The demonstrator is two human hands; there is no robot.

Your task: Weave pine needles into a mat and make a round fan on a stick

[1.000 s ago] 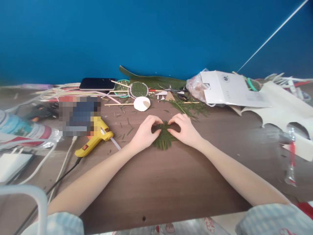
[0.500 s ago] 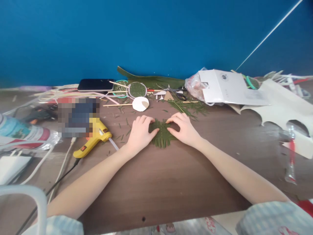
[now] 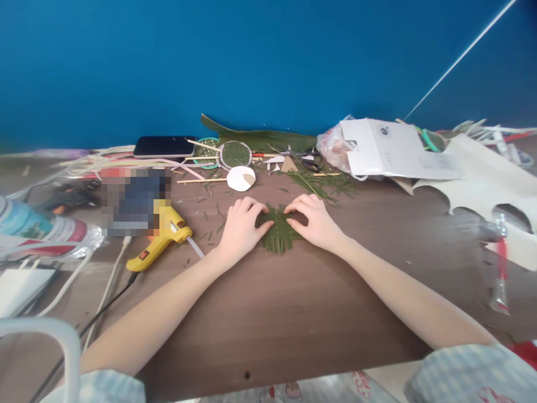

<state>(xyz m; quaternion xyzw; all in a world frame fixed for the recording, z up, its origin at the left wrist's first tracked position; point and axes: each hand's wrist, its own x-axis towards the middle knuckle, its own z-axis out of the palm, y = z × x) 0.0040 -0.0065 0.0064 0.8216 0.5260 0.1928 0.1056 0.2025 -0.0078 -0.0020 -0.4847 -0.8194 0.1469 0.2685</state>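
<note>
A small mat of woven green leaf strips (image 3: 278,230) lies flat on the brown table, its strip ends fanning out toward me. My left hand (image 3: 242,228) is closed at its left edge, thumb and forefinger pinching the strips. From the other side my right hand (image 3: 315,223) pinches the upper right edge between thumb and fingers. Just behind the mat lie cut green leaf strips (image 3: 321,183) and a round white card disc (image 3: 241,178). Part of the mat's sides is hidden under my fingers.
A yellow hot glue gun (image 3: 161,238) with its cord lies left. Behind are a phone (image 3: 163,146), round leaf-covered fans (image 3: 235,155), scissors (image 3: 311,164) and a long leaf (image 3: 268,137). A white box (image 3: 388,148) and cut-out white card (image 3: 489,179) are at right.
Both hands stay almost in place on the woven strips. My right fingertips have shifted very slightly; the view has barely moved.
</note>
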